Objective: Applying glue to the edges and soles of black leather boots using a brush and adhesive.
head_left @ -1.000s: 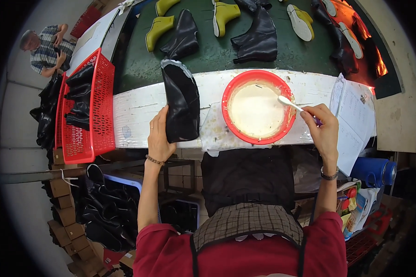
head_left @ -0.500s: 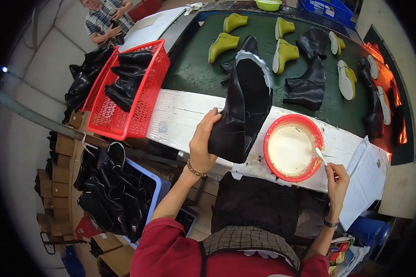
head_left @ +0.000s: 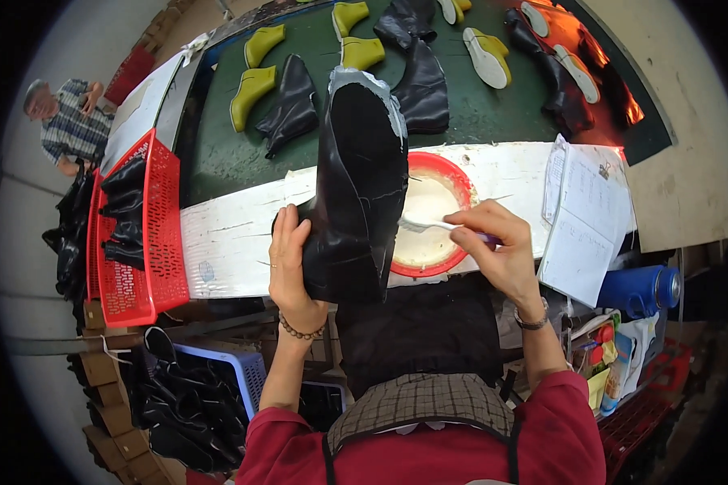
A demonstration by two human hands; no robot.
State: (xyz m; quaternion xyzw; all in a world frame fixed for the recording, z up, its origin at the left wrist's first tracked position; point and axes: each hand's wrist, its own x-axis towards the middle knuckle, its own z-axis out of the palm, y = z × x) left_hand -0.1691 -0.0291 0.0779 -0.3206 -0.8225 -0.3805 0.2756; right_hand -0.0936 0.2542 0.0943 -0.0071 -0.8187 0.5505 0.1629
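Observation:
A black leather boot upper [head_left: 332,194] stands tilted in my left hand [head_left: 294,271], its sole side facing me. White paste coats the rim of its toe end. My right hand [head_left: 497,246] pinches a white toothbrush [head_left: 433,224] with a purple handle end. The brush head reaches the right edge of the boot; whether it touches cannot be told. Behind the boot, partly covered by it, a red bowl [head_left: 463,179] of creamy white glue [head_left: 430,198] rests on the white board [head_left: 234,230].
Yellow-green soles [head_left: 253,93] and black boot uppers [head_left: 293,105] lie on a green conveyor belt [head_left: 218,153], which runs into an orange-lit opening at right. Red baskets [head_left: 162,234] and a blue crate [head_left: 251,376] of boots stand left. Papers [head_left: 586,218] and a blue jug [head_left: 639,291] are right. Another person [head_left: 73,121] stands far left.
My right hand has brought the toothbrush left from the bowl's right rim to beside the boot. The view has shifted right, and belt items have moved along.

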